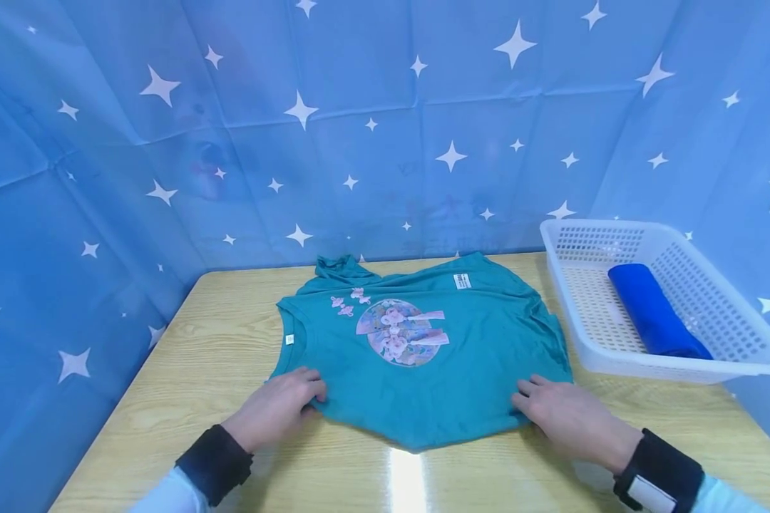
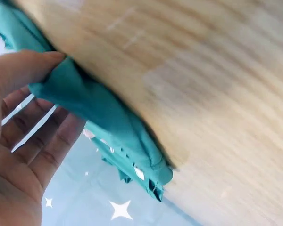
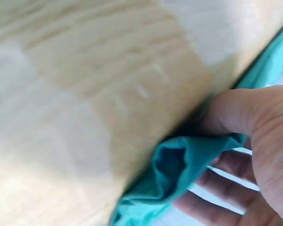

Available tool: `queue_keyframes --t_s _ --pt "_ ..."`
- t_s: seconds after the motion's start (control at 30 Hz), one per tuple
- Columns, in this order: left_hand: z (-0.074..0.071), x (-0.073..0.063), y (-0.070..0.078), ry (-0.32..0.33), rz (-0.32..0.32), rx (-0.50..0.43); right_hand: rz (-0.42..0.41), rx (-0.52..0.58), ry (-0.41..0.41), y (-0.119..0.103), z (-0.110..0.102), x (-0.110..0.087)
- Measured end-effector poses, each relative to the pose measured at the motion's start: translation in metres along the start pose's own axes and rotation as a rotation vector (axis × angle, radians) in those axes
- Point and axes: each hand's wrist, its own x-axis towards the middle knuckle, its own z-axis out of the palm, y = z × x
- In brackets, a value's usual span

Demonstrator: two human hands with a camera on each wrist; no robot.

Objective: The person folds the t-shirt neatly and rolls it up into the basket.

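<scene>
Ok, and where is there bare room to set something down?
On the table: the left side, between its edge and the shirt, and the front strip between the left hand and right hand. In the basket: left of the blue roll. Crowded: mid-table, where both hands pinch the shirt; tight between shirt and basket.

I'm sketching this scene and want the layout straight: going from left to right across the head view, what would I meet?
Left hand → round floral print → white label → right hand → blue bundle.
</scene>
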Motion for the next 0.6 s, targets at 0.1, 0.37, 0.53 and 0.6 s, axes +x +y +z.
queue_keyframes --t_s 0.1,0.37,0.53,0.6 --pt "-0.012 -0.001 -0.006 -0.027 -0.023 -0.098 0.003 0.058 0.012 0.004 -0.007 -0.001" --pt "-0.049 0.006 -0.042 -0.197 -0.081 -0.555 0.006 0.362 -0.066 0.024 -0.046 0.006" --pt "-0.034 0.033 -0.049 0.065 -0.201 -0.270 0.189 0.117 0.089 0.032 -0.044 0.029" --pt "-0.025 0.040 -0.044 0.163 -0.211 -0.129 0.218 0.018 0.132 0.033 -0.035 0.036"
